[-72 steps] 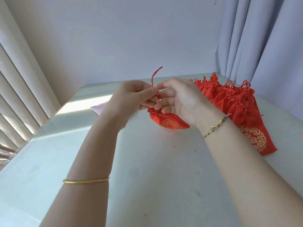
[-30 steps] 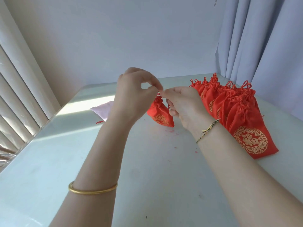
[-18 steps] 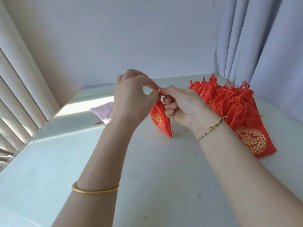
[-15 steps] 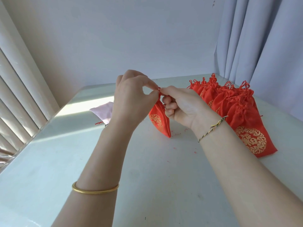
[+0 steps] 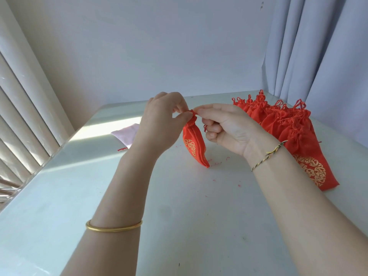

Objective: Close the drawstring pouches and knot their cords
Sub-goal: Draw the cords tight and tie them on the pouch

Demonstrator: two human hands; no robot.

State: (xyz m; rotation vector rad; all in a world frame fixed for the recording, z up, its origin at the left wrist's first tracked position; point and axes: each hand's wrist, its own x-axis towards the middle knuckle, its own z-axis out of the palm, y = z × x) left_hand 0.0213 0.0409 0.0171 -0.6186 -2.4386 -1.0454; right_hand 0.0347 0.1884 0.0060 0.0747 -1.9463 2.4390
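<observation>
Pouch cinched shut, left hand and right hand pinching top

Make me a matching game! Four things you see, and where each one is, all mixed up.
Things:
1. pouch
2. pile of pouches
3. pink cloth
4. bangle

Places:
A. round the left wrist
B. lying on the table near the curtain
C. pinched at its top by the left hand and right hand
D. on the table, partly hidden behind the left arm

Pairs: 1-C, 2-B, 3-D, 4-A
</observation>
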